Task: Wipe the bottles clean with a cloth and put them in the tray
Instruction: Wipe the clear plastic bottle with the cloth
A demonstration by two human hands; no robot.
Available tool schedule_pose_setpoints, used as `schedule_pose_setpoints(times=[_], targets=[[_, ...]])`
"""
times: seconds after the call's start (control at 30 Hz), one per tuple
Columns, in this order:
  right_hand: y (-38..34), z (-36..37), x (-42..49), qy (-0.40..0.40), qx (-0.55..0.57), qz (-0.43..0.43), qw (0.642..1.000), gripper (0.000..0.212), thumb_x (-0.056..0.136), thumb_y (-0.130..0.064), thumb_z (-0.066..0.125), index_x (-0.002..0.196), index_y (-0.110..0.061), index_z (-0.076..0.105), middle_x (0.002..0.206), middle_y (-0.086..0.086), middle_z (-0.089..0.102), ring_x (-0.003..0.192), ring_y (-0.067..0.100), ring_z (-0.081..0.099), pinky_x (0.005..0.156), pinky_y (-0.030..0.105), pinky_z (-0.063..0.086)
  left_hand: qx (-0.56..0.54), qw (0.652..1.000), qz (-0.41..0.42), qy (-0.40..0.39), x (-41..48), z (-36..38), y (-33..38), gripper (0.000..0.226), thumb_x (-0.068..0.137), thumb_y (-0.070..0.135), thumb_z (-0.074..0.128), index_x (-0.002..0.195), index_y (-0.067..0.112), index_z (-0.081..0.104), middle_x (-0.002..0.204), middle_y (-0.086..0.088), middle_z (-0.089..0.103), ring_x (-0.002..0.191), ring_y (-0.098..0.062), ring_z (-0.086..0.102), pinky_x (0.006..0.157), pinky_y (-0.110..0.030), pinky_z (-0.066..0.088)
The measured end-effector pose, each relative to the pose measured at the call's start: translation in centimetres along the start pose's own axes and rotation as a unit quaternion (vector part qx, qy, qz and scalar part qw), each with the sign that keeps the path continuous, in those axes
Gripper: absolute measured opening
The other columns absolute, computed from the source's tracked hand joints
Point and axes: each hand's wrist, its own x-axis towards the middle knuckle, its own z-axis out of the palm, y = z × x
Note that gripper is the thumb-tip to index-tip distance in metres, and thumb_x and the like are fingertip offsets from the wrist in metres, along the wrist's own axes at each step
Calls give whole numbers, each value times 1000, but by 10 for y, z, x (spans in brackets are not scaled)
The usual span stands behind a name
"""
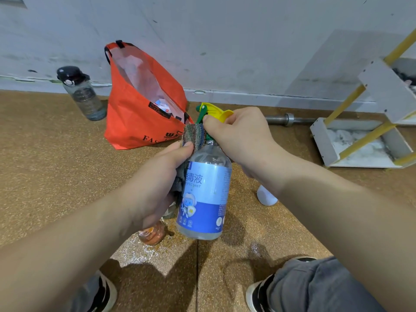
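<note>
Two hands are working on one spray bottle (207,192), which you are holding in the air above the brown floor, in front of your knees. Your right hand (238,136) is curling round the yellow and green trigger head, gripping it from above. Your left hand (155,183) is pinching a striped cloth (194,134) against the bottle's neck, thumb on top, with the rest of the cloth bunching in the palm. To wipe well, try turning the bottle by its head while sliding the cloth down over the blue label to the base, and keep your fingers off the trigger lever. The white tray (324,143) with yellow posts is sitting on the floor to your right, well apart. A grey water bottle (84,95) is standing by the wall, just beside an orange bag (139,122)
</note>
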Motion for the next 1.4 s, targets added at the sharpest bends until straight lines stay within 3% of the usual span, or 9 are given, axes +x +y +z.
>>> schedule_pose_setpoints(times=[0.17, 0.33, 0.5, 0.67, 0.8, 1.03, 1.13, 1.23, 1.4], targets=[[3, 2, 2, -13, 8, 18, 1000, 55, 73, -38, 75, 36, -18, 41, 37, -11, 25, 51, 20, 27, 55, 35, 30, -26, 999, -33, 19, 6, -4, -6, 51, 100, 44, 59, 148, 30, 51, 124, 6, 75, 111, -18, 73, 85, -37, 54], [7, 4, 4, -17, 27, 56, 998, 59, 77, -32, 79, 43, -19, 32, 40, -11, 22, 49, 18, 26, 51, 29, 26, -35, 997, -67, -21, 8, -7, -9, 46, 101, 46, 56, 144, 28, 55, 125, -3, 75, 118, -28, 70, 110, -55, 47], [11, 5, 1, -53, 56, 122, 989, 52, 89, -25, 75, 54, -21, 37, 35, -13, 27, 31, 9, 25, 32, 16, 19, -58, 993, -95, -41, 8, -10, -12, 53, 95, 45, 60, 140, 17, 58, 128, -15, 72, 121, -39, 67, 112, -61, 44], [6, 4, 3, -66, 23, 116, 991, 45, 90, -28, 68, 59, -22, 36, 43, -8, 29, 41, 13, 29, 43, 21, 25, -32, 997, -57, -42, 9, -10, -13, 43, 99, 41, 60, 136, 21, 60, 125, -13, 73, 121, -41, 67, 112, -62, 42], [6, 6, 3, -66, 0, 95, 993, 45, 90, -35, 67, 58, -23, 37, 50, -3, 31, 57, 20, 35, 57, 35, 32, 22, 999, -44, -14, 8, -7, -17, 60, 88, 53, 63, 144, 35, 53, 123, 1, 75, 114, -25, 72, 107, -51, 46], [7, 4, 3, -49, -28, 51, 997, 57, 92, -40, 65, 52, -23, 29, 40, -11, 19, 49, 19, 24, 56, 34, 26, 92, 995, 28, -14, -2, -1, -12, 42, 90, 62, 53, 121, 35, 63, 126, -21, 67, 103, -26, 56, 82, -49, 29], [6, 4, 5, -36, -36, 42, 998, 57, 91, -43, 65, 52, -21, 29, 39, -10, 20, 51, 20, 26, 55, 33, 27, 115, 989, 92, 8, -9, 5, -13, 26, 105, 48, 49, 117, 33, 66, 116, -7, 75, 104, -32, 70, 88, -43, 48], [6, 3, 7, -28, -39, 43, 998, 55, 91, -45, 65, 55, -20, 31, 44, -8, 25, 52, 23, 29, 55, 33, 28, 308, 913, 263, 48, -24, 12, -23, 29, 109, 38, 38, 120, 28, 63, 115, 3, 68, 113, -21, 62, 93, -45, 54], [6, -1, 9, -28, -54, 50, 997, 54, 94, -47, 62, 58, -19, 32, 52, -3, 29, 52, 24, 30, 55, 33, 29, 501, 784, 363, 41, -30, 2, -44, 51, 108, 32, 39, 154, 12, 43, 163, -6, 34, 153, -21, 29, 121, -43, 32]])
